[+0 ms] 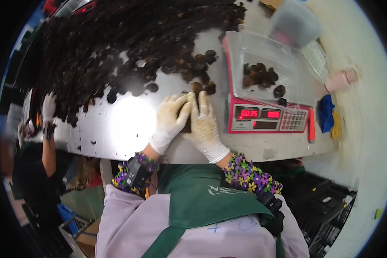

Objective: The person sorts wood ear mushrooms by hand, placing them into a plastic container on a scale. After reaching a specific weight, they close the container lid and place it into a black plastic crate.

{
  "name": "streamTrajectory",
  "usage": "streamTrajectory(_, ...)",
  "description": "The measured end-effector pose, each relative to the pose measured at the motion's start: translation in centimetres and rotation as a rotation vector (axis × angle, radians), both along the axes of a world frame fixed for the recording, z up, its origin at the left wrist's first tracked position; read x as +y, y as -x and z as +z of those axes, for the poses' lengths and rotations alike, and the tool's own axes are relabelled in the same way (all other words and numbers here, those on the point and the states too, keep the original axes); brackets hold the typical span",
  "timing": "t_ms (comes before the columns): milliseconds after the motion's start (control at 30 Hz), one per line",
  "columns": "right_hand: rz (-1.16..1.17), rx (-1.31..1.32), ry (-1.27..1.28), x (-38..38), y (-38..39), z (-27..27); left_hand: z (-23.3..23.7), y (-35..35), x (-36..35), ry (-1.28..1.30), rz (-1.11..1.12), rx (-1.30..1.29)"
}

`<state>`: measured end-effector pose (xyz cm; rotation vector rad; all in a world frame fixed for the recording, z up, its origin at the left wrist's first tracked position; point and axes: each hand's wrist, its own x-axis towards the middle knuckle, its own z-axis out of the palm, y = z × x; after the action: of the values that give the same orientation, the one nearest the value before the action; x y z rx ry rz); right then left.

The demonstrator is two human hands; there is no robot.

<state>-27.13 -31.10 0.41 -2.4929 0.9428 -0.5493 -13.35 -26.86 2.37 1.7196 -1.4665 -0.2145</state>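
Note:
My left hand (170,120), in a white glove, curves inward over the steel table. Beside it, my right hand (206,127), gloved too, has its fingers pointing forward and touching the left fingertips. Dark brown, mushroom-like pieces are cupped between both hands, mostly hidden by the gloves. Just past the fingertips lies a lighter brown piece (196,87), with a darker piece (210,88) to its right. A red and white digital scale (256,118) stands right of my hands, reading 0.035. On it, a clear plastic tray (288,64) holds several dark pieces (260,75).
A large heap of dark brown pieces (129,38) covers the table's far side and left. Behind the scale stands a clear tub (294,23). An orange-red handled tool (311,124) lies beside the scale. At far left, a co-worker's gloved hand (49,107) reaches the heap.

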Motion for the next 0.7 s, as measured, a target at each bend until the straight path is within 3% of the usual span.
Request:
streamTrajectory(167, 0.086, -0.167, 0.011, 0.2, -0.1, -1.0, -1.6, 2.6, 1.3, 0.065, 0.251, 0.630)
streamTrajectory(300, 0.097, -0.349, -0.007, 0.2, -1.7, 0.1, 0.0, 1.7, 0.8, 0.126, 0.286, 1.060)
streamTrajectory(367, 0.117, -0.384, 0.016, -0.4, -2.5, 2.2, 3.2, 1.5, 0.5, 0.063, 0.363, 1.028)
streamTrajectory(433, 0.120, -0.489, 0.180, -1.5, -3.1, 5.1, 5.7, 1.1, -0.4, 0.187, 0.313, 0.892)
streamTrajectory(667, 0.066, -0.327, 0.400, -7.8, 2.0, 16.1, 15.2, 5.3, -7.4, 0.328, 0.172, 0.846)
streamTrajectory(700, 0.062, -0.333, 0.397, -8.9, 3.4, 16.8, 16.7, 7.0, -8.1, 0.240, 0.171, 0.881)
